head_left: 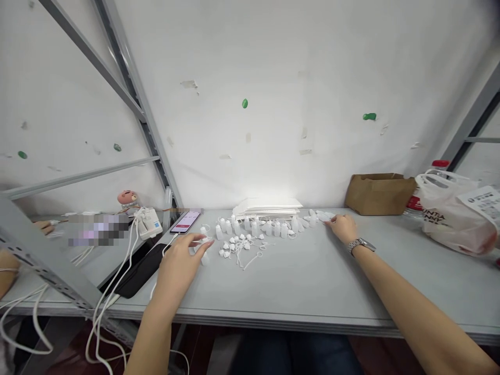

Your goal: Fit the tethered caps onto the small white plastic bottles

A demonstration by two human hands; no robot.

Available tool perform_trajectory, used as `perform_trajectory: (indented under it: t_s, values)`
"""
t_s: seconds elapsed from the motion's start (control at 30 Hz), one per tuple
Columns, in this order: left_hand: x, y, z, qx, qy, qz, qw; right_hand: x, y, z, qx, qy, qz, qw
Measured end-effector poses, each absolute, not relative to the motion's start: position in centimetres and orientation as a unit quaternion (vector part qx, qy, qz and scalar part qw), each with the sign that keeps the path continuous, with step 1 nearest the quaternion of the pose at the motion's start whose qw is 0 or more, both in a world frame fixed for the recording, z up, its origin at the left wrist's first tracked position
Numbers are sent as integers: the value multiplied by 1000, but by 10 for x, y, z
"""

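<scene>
My left hand [183, 263] is curled around a small white plastic dropper bottle [205, 257], which shows just below the thumb. My right hand [342, 228], with a metal watch on the wrist, pinches at a small bottle [325, 215] lying at the right end of the group; the fingertips partly hide the contact. Between the hands stand several small translucent bottles [254, 227] in a loose row. In front of them lie several white caps [236, 244] and thin white loop-ended straps [253, 261].
Behind the bottles lies a stack of white sheets [269, 207]. To the left are a phone [186, 222], a black case [142, 273], white cables and a power strip [149, 224]. At right stand a cardboard box [378, 194] and a plastic bag [455, 211]. Another person's hand [44, 227] is at far left.
</scene>
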State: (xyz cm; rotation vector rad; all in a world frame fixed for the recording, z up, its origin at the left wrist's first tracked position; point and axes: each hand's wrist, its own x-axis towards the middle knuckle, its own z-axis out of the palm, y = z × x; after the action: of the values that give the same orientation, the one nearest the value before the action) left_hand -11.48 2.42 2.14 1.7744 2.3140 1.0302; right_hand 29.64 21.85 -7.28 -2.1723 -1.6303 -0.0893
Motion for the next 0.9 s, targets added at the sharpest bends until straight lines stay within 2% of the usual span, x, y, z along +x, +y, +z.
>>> perform_trajectory:
  t_s: [0.1, 0.27, 0.43, 0.7, 0.9]
  values:
    - [-105, 34, 9, 606, 716, 346, 41, 298, 219, -75, -783, -585, -28, 209]
    - [-72, 53, -28, 705, 653, 263, 85, 294, 220, -75, -776, -596, -22, 205]
    - [-43, 60, -56, 719, 652, 233, 60, 294, 217, -69, -770, -610, -10, 188]
    - [-56, 56, -47, 732, 643, 211, 73, 309, 197, -58, -773, -615, 25, 153]
    - [-59, 56, -43, 722, 645, 228, 103, 291, 188, -58, -762, -624, 26, 170]
